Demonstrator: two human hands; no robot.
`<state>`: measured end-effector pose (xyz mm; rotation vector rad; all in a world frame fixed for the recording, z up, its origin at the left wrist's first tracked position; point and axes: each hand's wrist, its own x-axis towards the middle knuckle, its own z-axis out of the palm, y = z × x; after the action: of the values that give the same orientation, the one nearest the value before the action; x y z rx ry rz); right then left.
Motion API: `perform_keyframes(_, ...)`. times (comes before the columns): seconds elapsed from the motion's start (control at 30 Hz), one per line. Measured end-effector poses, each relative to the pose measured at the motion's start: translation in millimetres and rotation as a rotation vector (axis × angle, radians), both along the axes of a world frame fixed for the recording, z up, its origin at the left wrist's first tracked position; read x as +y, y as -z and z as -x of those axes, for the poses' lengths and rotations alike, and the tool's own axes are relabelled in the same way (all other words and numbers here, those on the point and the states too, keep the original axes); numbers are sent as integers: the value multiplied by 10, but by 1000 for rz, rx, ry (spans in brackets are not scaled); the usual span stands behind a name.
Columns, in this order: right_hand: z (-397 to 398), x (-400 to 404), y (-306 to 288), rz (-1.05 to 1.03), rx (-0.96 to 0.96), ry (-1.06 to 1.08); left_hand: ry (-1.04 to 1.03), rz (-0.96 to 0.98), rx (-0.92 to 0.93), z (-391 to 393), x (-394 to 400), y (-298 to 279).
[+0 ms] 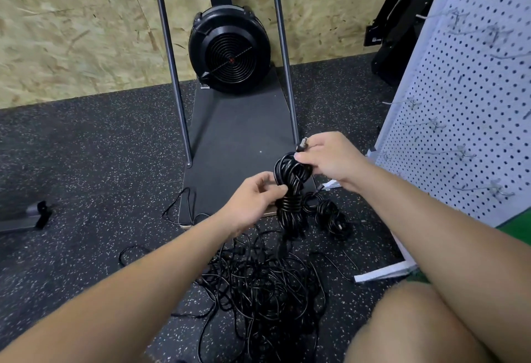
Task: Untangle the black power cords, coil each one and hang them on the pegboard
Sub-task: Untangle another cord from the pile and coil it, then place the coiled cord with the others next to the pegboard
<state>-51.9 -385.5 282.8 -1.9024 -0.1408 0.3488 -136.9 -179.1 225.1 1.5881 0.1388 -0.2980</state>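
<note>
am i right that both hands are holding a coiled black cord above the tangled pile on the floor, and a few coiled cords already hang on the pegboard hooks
Not quite. The head view shows the left hand and right hand holding the coiled cord above the tangled pile, but the pegboard hooks are bare. The other coiled cords lie on the floor.

Pegboard point(465, 109) cut off at right edge; its hooks point(462, 152) blurred; coiled cord point(290, 190) partly hidden by fingers, plug possibly pinched.
</note>
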Motion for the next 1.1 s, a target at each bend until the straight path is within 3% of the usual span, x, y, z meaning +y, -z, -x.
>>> perform_keyframes(0.13,-194,-159,495,47,1,19,-20,-78,22,-219,-226,414)
perform_keyframes(0.53,-1120,-31,2206,358,102,-16,-77,-286,218,-1074,-281,2611)
perform_keyframes(0.73,-1546,169,2705,485,88,-42,-133,-381,212,-1362,-279,2667)
perform_keyframes(0.9,-1605,209,2981,351,161,17,-128,-485,255,-1477,-148,2908)
perform_keyframes(1.0,-1535,239,2999,281,219,73,-171,-444,315,-1487,-24,3074)
perform_keyframes(1.1,-1422,278,3033,338,135,58,-261,-435,351,-1557,98,3242)
